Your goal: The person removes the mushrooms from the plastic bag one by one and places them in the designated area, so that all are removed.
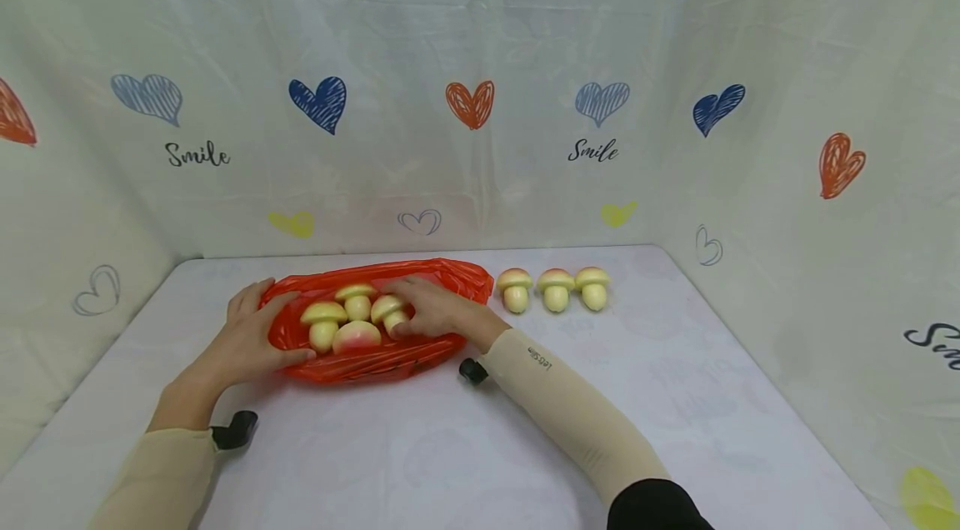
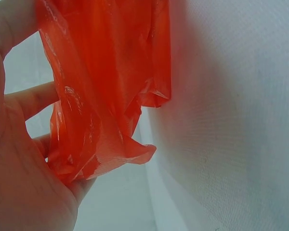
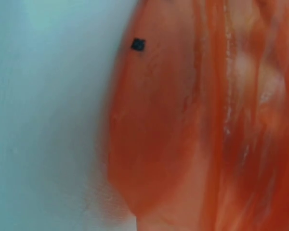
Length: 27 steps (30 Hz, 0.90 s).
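A red plastic bag (image 1: 360,367) lies spread wide on the table, with several pale yellow toy mushrooms inside. One of these mushrooms (image 1: 325,323) stands at the left, and another shows its pink side (image 1: 357,336) at the front. My left hand (image 1: 243,342) holds the bag's left end, thumb in front and fingers behind; the left wrist view shows the fingers around the red plastic (image 2: 106,96). Reaching in over the bag's right side, my right hand (image 1: 431,307) grips a mushroom (image 1: 388,312) by its side. Red film (image 3: 159,125) hides that hand in the right wrist view.
Three more mushrooms stand in a row right of the bag: one near it (image 1: 515,290), one in the middle (image 1: 556,290), one at the end (image 1: 592,288). The white table (image 1: 465,455) meets a heart-printed curtain (image 1: 525,30) at its back and sides.
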Available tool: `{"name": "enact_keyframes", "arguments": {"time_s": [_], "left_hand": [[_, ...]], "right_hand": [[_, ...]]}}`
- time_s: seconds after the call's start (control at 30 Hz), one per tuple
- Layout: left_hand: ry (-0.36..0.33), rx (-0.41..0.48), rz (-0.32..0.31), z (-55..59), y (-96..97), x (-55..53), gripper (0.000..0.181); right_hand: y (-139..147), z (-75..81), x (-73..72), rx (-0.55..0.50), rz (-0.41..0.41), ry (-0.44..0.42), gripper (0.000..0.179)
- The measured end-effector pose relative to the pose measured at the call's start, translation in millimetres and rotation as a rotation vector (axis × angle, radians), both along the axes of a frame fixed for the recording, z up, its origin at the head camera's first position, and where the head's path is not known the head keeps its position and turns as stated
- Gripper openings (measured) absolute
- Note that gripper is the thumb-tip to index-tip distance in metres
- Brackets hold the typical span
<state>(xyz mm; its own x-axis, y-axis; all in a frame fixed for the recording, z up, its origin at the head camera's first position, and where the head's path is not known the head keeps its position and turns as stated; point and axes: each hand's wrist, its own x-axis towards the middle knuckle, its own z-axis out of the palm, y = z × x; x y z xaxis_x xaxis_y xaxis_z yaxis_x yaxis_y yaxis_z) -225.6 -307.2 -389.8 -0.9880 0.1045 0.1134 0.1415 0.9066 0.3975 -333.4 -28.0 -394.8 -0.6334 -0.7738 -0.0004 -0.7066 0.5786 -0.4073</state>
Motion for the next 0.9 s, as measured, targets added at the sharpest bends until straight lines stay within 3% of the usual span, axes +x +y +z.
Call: {"name": "enact_keyframes", "arguments": {"time_s": [0.9], "left_hand": [[0.001,-0.002,0.000,-0.1,-1.6,-0.6,0.096]], "right_hand": [[-2.0,-1.1,-0.9,0.011,0.031,0.032,0.071]]}}
